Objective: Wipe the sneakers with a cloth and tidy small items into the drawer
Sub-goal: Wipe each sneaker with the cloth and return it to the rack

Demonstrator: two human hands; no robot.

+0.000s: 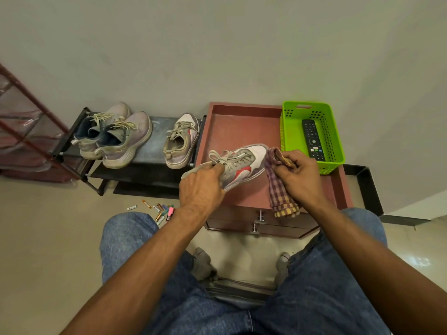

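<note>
Three sneakers on rack: a grey pair [113,136] at left, one grey-and-red sneaker [181,141] beside them.
Markers [160,210]: scattered on the floor below the rack.
Left hand [202,189]: fingers curled round the heel end of the held sneaker [242,163], above the table [242,126].
Right hand [298,174]: fingers pinched on the checked cloth [280,189], just beside the sneaker's toe.
Basket [289,131]: green, on the table, holding a remote [313,140].

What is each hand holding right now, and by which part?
The left hand grips the grey and red sneaker at its heel end. The right hand pinches the checked cloth near its top; the rest hangs down.
</note>
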